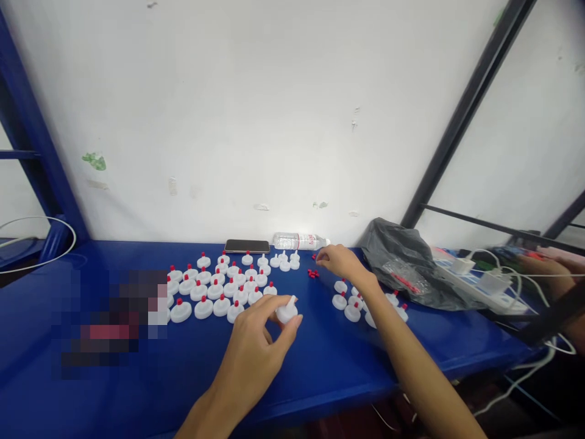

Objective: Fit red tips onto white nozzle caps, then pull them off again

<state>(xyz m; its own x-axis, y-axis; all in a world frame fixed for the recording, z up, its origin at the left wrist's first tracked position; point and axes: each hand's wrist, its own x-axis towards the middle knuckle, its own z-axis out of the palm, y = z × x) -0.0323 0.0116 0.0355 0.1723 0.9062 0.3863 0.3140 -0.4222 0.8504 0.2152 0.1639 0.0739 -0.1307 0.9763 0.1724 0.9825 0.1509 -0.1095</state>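
My left hand [260, 347] pinches a white nozzle cap [287, 311] between thumb and fingers, its bare spout pointing up. Farther back, my right hand [339, 261] reaches down with its fingers drawn together at a few small red tips [313, 274] on the blue table. A bit of red shows right at those fingertips; whether it is gripped is hidden. Left of centre stand many white nozzle caps [201, 292] with red tips on their spouts. Several white caps without tips [284, 266] cluster near the wall. More red-tipped caps [353, 312] stand partly behind my right forearm.
A black phone [247, 246] and a clear plastic bottle [297, 241] lie along the wall. On the right are a black plastic bag [397, 262], a power strip [484, 286] with cables, and a dark metal frame post. Another person's hand [548, 271] appears at the far right.
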